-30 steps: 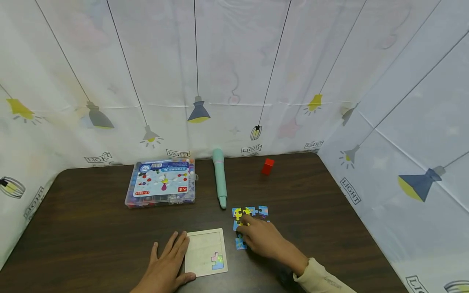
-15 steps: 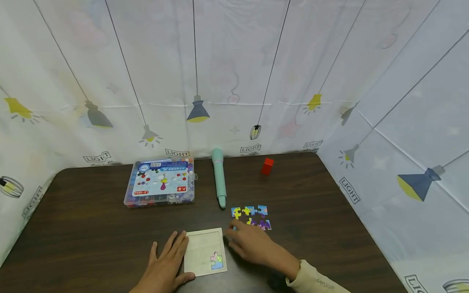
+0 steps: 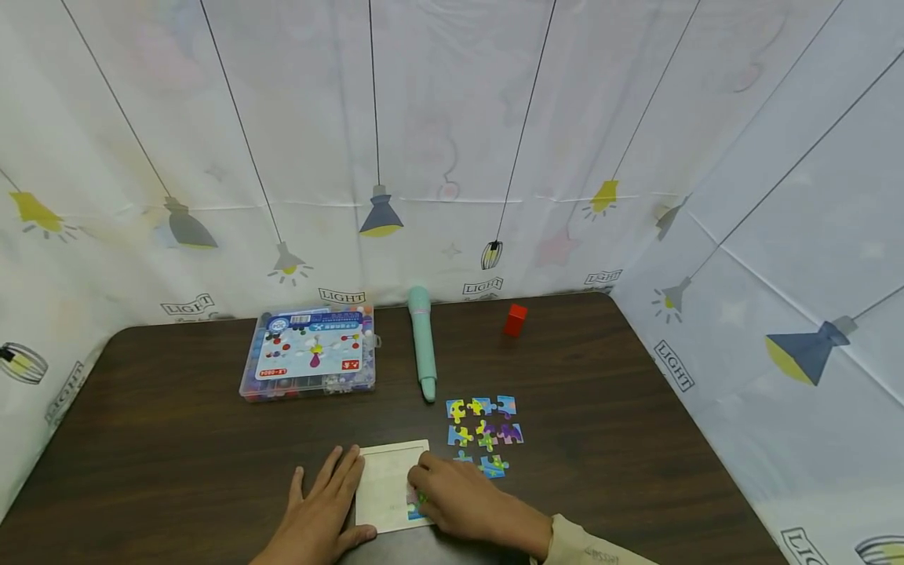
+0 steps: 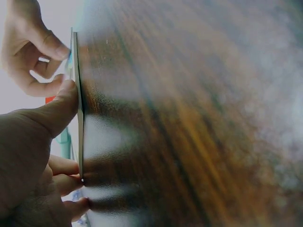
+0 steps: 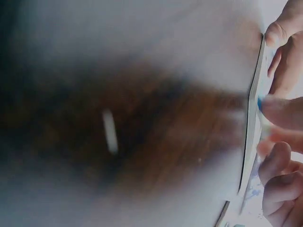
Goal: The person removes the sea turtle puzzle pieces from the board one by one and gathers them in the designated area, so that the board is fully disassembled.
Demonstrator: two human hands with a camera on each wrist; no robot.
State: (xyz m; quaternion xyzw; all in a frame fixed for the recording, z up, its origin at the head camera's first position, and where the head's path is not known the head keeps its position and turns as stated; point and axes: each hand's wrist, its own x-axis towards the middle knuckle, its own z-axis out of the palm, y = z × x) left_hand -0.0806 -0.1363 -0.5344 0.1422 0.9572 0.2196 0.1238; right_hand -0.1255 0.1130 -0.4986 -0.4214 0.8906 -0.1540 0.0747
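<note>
The left hand (image 3: 318, 502) lies with spread, straight fingers along the left side of a square wooden puzzle tray (image 3: 381, 479), its thumb at the near edge. Over the tray's near right corner, the right hand (image 3: 462, 498) has thumb and finger curled about a jigsaw piece (image 3: 414, 515) in pink, green and blue, partly covered by the fingers. A blue bit of that piece (image 5: 259, 103) shows by the thumb in the right wrist view. Right of the tray lie several loose jigsaw pieces (image 3: 487, 442) in rows; the forward part of the hand overlaps the nearest row.
A clear plastic case (image 3: 308, 353) of small colourful parts stands at the back left. Beside it lies a mint-green pen-shaped stick (image 3: 424, 345), and farther right a red block (image 3: 515, 321). A printed curtain (image 3: 452, 141) hangs behind the dark wooden table (image 3: 600, 392).
The right hand has moved left and nearer, from over the loose pieces to the piece in the tray's corner. The loose pieces are uncovered. The left hand has stayed in place.
</note>
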